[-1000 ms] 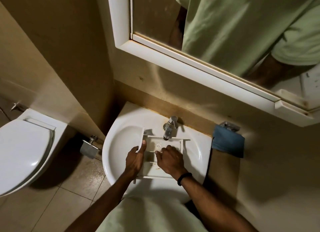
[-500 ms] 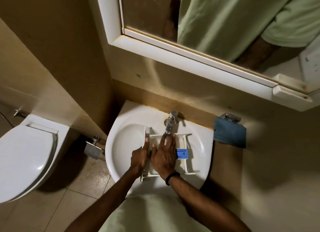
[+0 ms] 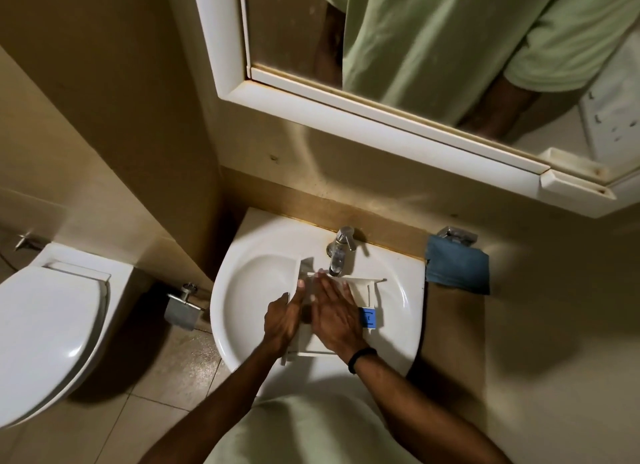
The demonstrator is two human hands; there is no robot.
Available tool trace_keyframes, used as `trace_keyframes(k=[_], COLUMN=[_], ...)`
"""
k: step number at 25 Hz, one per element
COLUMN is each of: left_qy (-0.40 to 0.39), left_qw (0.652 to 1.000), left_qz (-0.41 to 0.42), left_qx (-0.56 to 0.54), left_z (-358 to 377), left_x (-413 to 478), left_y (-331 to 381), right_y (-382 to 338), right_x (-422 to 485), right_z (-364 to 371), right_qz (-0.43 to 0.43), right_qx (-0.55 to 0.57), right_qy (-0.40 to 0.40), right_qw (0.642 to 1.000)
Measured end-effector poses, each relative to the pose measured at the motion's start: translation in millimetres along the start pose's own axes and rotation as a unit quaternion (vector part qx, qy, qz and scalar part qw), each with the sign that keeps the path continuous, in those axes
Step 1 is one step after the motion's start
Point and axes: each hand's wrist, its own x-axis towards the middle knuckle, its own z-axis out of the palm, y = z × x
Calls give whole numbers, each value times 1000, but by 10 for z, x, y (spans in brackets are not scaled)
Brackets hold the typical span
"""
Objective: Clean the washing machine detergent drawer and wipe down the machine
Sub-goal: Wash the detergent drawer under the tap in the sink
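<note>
- The person's pale green shirt [image 3: 304, 432] fills the bottom edge, and both bare forearms reach forward over the near rim of the sink [image 3: 242, 311].
- A black band [image 3: 360, 359] circles the right wrist.
- The white drawer [image 3: 367, 292] lies in the sink bowl, its long sides running from the near rim toward the tap; a blue insert [image 3: 369, 317] sits at its right side.
- The left hand [image 3: 282, 320] grips the drawer's left wall, fingers curled around it and the thumb lying along the top of the wall.
- The right hand [image 3: 334, 316] lies flat and open, palm down inside the drawer, fingers stretched toward the tap; it holds nothing that can be seen.
- The chrome tap [image 3: 341, 252] stands at the sink's far edge, its spout just above the drawer's far end and the right fingertips. Whether water runs, I cannot tell.
- A blue cloth [image 3: 457, 268] hangs on the wall just right of the sink's far right corner.
- Left of the sink are a paper holder [image 3: 181, 307] and a toilet [image 3: 48, 328] with its lid closed.
- Above the sink a white-framed mirror [image 3: 381, 124] reflects the green shirt.
</note>
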Motion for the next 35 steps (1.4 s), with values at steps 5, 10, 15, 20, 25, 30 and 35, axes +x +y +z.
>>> trace_keyframes(k=[5,10,15,20,25,30,35], left_qy=[24,42,44,39,47,36,38], left_qw=[999,996,994,994,992,993,994], left_qz=[18,20,16,13,-6,-5,-12], left_qx=[-17,-74,-99,-105,-118,-113,-98], left_z=[23,-63,-48,-36,-4,16,-15], left_x=[-21,-41,-58,-50,-58,-35,-37], left_y=[-51,-107,-73,-93,-85,-76,-110], right_y=[25,117,-277,114,-176,-1,-229], right_x=[-106,-92,202,69,92,135,80], right_z=[10,-5,-110,-209,-104,-234,-214], right_qz=[176,139,106,111,38,211,26], right_qx=[-1,-1,-11,-71,-82,-67,-48], right_qy=[65,133,-70,-22,-49,-6,-98], right_qw=[982,981,992,991,995,975,994])
